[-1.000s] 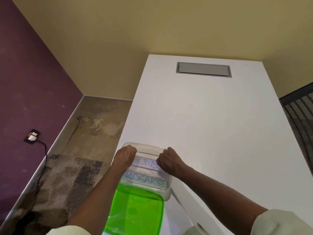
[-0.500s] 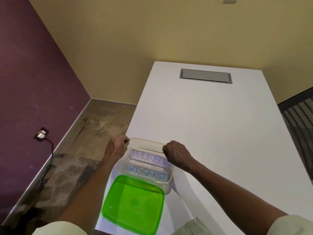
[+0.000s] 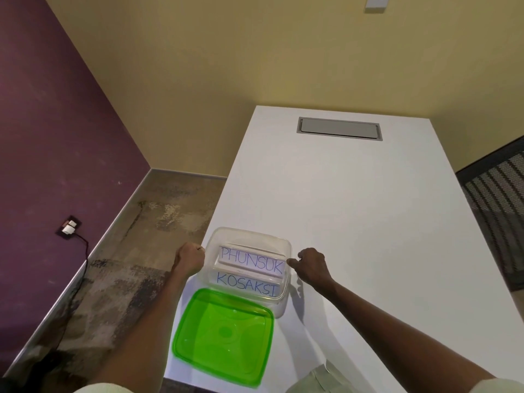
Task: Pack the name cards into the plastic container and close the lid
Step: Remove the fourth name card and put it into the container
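Observation:
A clear plastic container [image 3: 211, 242] sits at the table's near left corner. Two white name cards stand inside it, "PHUNSUK" [image 3: 251, 260] behind and "KOSAKSI" [image 3: 246, 283] in front. The green lid [image 3: 224, 336] lies flat on the table just in front of the container, off it. My left hand [image 3: 189, 258] is curled into a fist against the container's left wall and holds nothing. My right hand [image 3: 312, 265] hovers at the right wall, its fingers curled, one fingertip near the rim.
The white table [image 3: 354, 222] stretches away, with a grey cable hatch [image 3: 339, 129] set in its far end. Its left edge drops to the floor beside the container. A dark mesh chair [image 3: 499, 199] stands at the right.
Both hands have left the top of the container, where they were on the cards, and moved apart to its sides. The PHUNSUK card now shows in full.

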A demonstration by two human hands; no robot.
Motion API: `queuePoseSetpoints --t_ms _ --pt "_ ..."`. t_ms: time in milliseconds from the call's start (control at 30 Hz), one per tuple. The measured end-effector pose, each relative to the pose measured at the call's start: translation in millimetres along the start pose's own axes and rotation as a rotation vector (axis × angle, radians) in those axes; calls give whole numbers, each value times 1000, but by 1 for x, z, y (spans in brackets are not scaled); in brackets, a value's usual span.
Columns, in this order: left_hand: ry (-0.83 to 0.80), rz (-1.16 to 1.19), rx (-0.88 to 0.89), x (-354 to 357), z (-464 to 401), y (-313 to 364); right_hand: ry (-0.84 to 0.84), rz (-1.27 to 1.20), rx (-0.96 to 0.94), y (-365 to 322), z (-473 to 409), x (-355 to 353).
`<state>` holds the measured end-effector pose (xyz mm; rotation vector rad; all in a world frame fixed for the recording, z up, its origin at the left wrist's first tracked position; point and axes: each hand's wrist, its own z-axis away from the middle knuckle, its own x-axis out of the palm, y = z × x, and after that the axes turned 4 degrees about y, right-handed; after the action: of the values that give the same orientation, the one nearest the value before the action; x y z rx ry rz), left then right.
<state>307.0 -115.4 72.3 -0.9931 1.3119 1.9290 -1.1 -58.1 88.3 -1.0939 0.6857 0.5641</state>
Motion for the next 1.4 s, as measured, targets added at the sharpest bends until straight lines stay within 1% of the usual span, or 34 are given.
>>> queuePoseSetpoints --t_ms 200,367,567,767,933,1067,1233,1400 --pt "-28 85 -126 9 3 -11 -113 -170 155 2 7 12" --pt "-22 203 -206 14 0 -19 -111 -312 252 1 11 19" --pt "-11 374 -273 13 10 -11 -71 -407 299 0 12 21" --pt "10 382 -307 11 9 -10 -65 -417 266 0 11 23" --pt "13 415 -299 5 15 3 -75 -433 233 2 8 9" --pt "39 419 -240 -1 24 29 -57 -471 202 9 3 -15" --pt "13 504 -192 -5 43 71 -23 -507 165 21 -1 -63" --pt "1 527 -132 5 57 119 10 -536 159 44 -6 -115"
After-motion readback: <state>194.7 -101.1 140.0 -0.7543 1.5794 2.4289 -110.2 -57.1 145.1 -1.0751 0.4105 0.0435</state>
